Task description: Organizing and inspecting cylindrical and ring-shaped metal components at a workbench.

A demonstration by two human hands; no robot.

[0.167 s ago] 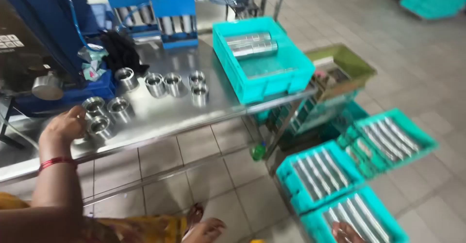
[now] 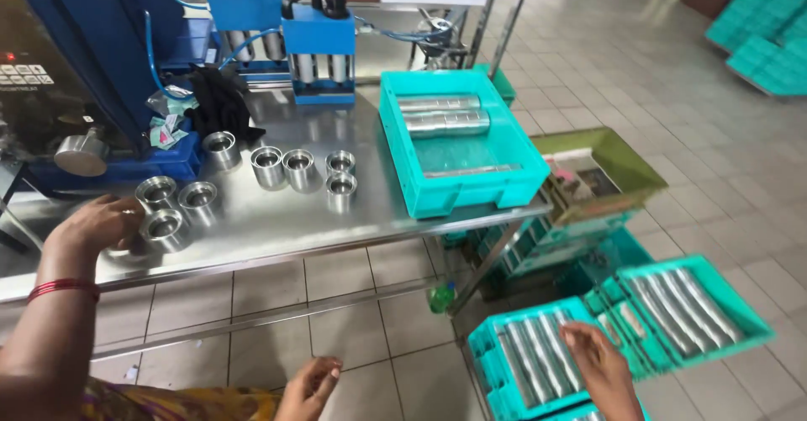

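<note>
Head view: teal crate (image 2: pixel 504 187) holds metal cylinders (image 2: pixel 443 115).

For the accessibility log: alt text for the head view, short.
A person's left hand rests on short metal cylinders on a steel table, while the right hand reaches down to long metal rods in a teal crate on the tiled floor. Another teal crate with rods sits on the table beside a blue machine.
</note>
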